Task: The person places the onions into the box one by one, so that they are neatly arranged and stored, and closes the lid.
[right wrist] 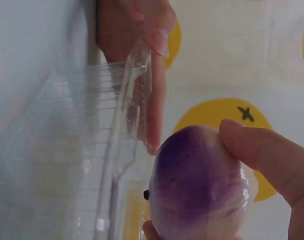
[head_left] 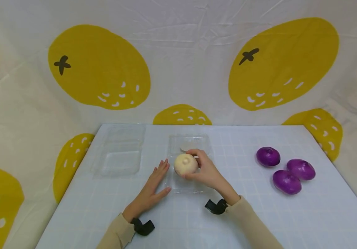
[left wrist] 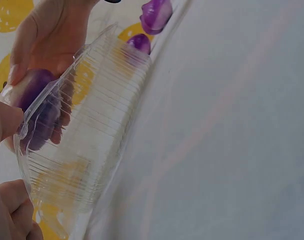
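My right hand (head_left: 207, 173) grips a purple-and-cream onion (head_left: 186, 164) between thumb and fingers, over a clear plastic box (head_left: 187, 191) in the middle of the table. The onion's cream end faces up; its purple part, with a small dark tip, shows in the right wrist view. A pale round thing (head_left: 189, 145) shows in the far part of the box, partly behind the right hand. Along the box's left side lies my left hand (head_left: 151, 192), fingers straight, thumb spread toward the near edge. In the left wrist view its fingers (left wrist: 14, 197) are right at the rim.
At the right of the table lie three purple onions, one farther back (head_left: 268, 156), one to the right (head_left: 301, 169) and one nearer (head_left: 287, 182). Another clear plastic box (head_left: 119, 162) stands at the back left. A fruit-patterned cloth (head_left: 190, 69) hangs behind the table.
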Demonstrator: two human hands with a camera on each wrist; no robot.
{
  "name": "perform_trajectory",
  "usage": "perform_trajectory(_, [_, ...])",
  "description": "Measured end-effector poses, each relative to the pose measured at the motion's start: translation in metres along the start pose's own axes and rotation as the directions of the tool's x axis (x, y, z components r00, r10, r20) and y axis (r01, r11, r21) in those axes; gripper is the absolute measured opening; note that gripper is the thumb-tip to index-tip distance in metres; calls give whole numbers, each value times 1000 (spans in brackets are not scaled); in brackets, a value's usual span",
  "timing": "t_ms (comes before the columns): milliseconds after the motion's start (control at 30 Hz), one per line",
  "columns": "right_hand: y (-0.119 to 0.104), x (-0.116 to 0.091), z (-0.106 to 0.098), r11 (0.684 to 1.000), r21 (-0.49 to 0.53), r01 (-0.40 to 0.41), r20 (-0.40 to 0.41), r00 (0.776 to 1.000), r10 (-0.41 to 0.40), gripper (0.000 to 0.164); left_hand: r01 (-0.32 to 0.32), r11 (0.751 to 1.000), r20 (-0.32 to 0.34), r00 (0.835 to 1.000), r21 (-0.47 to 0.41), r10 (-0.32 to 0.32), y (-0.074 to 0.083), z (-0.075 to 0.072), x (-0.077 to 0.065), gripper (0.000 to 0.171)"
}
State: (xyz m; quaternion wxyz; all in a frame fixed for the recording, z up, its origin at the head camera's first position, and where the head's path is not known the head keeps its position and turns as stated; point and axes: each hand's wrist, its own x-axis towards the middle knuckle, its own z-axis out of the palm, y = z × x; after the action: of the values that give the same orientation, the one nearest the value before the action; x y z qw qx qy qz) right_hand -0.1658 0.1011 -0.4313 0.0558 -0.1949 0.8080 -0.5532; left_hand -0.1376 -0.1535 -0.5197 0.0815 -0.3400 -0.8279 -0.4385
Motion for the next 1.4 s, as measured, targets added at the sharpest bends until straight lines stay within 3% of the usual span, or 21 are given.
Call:
perform_trajectory(300, [6,-4,25,984,-177,15,-3,1000,-16,73,0,1000,-4,1000,-16,0,3,-1,0,77])
perform_trajectory(533, [10,-4,36,958,-285,-43,-53,998,29,76,2,1000,-6,1000,-23,-2,2,-1,0,76])
perform_trajectory(700, [13,-5,39,949,-306,-76,-68,996,58,76,-5,1000,-11,1000,-29,5,2,0,0,75])
perform_trajectory(1000, [21,-3,42,942,-333,-44,-77,997,20,75,-6,1000,-9,1000,-13,6,2,0,0,75])
perform_trajectory(1400, [19,-3,39,936,-348,-53,-67,997,32,80,-7,1000,-7,1000,-13,7,1,1,1,75])
